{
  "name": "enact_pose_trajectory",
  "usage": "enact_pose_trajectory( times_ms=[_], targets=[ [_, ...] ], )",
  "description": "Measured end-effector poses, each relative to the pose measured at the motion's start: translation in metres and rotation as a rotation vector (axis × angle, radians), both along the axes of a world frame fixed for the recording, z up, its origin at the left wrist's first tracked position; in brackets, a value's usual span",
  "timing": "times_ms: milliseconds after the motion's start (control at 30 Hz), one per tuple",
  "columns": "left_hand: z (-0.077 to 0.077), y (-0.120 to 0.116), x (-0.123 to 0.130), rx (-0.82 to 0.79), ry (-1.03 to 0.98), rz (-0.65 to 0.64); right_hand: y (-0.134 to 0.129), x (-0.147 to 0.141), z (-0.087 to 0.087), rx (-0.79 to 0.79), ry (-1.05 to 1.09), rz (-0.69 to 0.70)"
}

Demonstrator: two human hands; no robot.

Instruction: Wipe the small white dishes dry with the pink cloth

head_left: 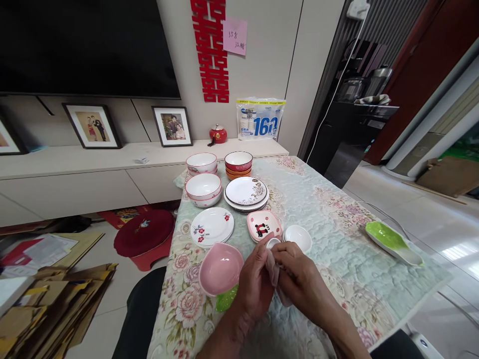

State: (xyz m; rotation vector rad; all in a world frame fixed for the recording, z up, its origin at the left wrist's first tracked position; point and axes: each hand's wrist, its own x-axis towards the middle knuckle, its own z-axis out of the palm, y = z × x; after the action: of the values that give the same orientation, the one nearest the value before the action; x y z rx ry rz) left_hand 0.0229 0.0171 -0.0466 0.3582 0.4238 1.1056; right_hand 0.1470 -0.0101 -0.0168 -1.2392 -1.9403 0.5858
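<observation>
Just on our side of the pink square dish, we hold a small white piece up between both hands, its shape mostly hidden. Our left hand curls around it, while our right hand pinches a pale cloth close against it. Small white bowls sit nested right of the square dish, partly behind our right fingers. To its left we see flowered plates, and nearer us on that side, a pink bowl. Beyond it stand brown-rimmed plates; well off to its right lies a green dish.
</observation>
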Motion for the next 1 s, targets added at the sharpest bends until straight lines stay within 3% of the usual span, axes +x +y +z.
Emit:
enact_pose_trajectory(
  times_ms=[167,333,433,600,767,833,933,1000],
  targets=[
    [-0.001,0.000,0.000,0.008,-0.001,0.007,-0.003,-0.004,-0.008,0.115,-0.218,-0.103],
    [0.001,-0.003,0.005,-0.007,-0.081,-0.104,0.001,-0.005,-0.014,0.271,-0.186,-0.152],
    [0.001,-0.005,0.008,0.010,-0.067,-0.092,0.004,-0.005,-0.017,0.343,-0.166,-0.212],
    [-0.001,-0.006,0.006,0.067,0.019,0.010,0.002,-0.006,-0.020,0.212,-0.250,-0.319],
    [-0.003,-0.007,0.005,0.080,0.077,0.035,0.000,-0.001,-0.012,-0.034,-0.100,-0.212],
    [-0.003,-0.008,0.008,0.070,0.040,0.003,0.002,-0.001,-0.011,-0.024,0.009,-0.258],
    [0.000,-0.008,0.011,0.079,-0.021,-0.026,0.005,-0.004,-0.015,0.124,0.070,-0.382],
    [0.003,-0.007,0.011,0.077,-0.034,-0.033,0.006,-0.006,-0.015,0.196,0.071,-0.368]
  ],
)
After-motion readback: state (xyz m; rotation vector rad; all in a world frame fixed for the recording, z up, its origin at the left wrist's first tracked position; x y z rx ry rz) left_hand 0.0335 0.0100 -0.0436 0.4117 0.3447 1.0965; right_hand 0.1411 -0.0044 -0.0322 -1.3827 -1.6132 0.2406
